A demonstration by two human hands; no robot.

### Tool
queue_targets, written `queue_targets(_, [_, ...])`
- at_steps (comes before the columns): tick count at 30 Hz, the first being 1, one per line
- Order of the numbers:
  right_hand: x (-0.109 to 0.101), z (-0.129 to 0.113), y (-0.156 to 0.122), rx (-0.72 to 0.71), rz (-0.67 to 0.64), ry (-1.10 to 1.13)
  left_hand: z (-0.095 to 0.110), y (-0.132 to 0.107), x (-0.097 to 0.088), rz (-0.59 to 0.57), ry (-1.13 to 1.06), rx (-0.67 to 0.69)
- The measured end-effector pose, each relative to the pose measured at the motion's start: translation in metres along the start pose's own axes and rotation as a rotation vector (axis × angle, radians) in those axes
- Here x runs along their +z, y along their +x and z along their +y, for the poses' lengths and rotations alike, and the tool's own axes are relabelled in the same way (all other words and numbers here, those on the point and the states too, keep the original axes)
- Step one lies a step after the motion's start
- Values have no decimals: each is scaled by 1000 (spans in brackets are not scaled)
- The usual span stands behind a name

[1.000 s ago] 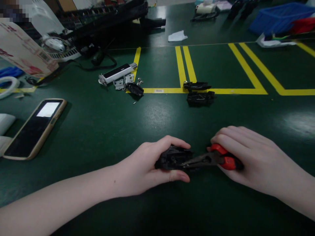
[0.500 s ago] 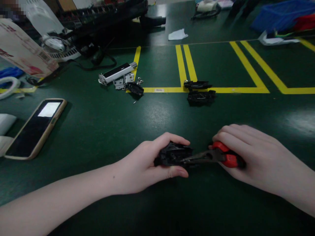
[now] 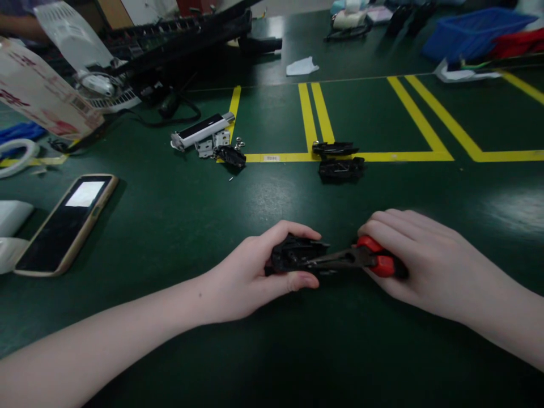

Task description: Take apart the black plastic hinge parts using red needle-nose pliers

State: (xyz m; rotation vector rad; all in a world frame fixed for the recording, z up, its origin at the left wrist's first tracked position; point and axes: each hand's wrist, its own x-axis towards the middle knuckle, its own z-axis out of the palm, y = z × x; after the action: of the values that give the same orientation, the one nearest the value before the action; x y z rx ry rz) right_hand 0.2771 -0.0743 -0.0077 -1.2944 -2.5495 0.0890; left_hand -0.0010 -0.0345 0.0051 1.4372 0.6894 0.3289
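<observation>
Between the thumb and fingers of my left hand [image 3: 250, 277] is a black plastic part [image 3: 293, 252], held just above or on the green table. My right hand [image 3: 416, 260] is wrapped round the red handles of a pair of pliers [image 3: 348, 258]. The long dark jaws point left and their tips reach into the black part; what they grip there is too small to make out. Beyond my hands lie two similar black parts [image 3: 341, 168] by the yellow tape, and a third black part [image 3: 230, 156] beside small metal pieces.
A white-and-black bar-shaped piece [image 3: 202, 131] lies with metal brackets [image 3: 206, 148] behind my left hand. On the left are a phone [image 3: 63, 226], a white tape roll [image 3: 19, 158] and a printed carton [image 3: 46, 90]. A blue basket [image 3: 471, 34] stands far right.
The view has shifted slightly, so both hands, the black part and the pliers appear a little further left and higher. The grip of each hand stays the same.
</observation>
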Motion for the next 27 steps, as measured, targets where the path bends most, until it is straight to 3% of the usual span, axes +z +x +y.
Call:
queue_targets(6, [-5,0,3,8,-7,20,2,0,-1,-15,-100,-40])
queue_targets(16, [-3,-2,3,-26,20,1,3,0,-2,-5,-90,-57])
queue_targets(27, [5,-2,0,64,24,2,0,0,-3,15,-142,-27])
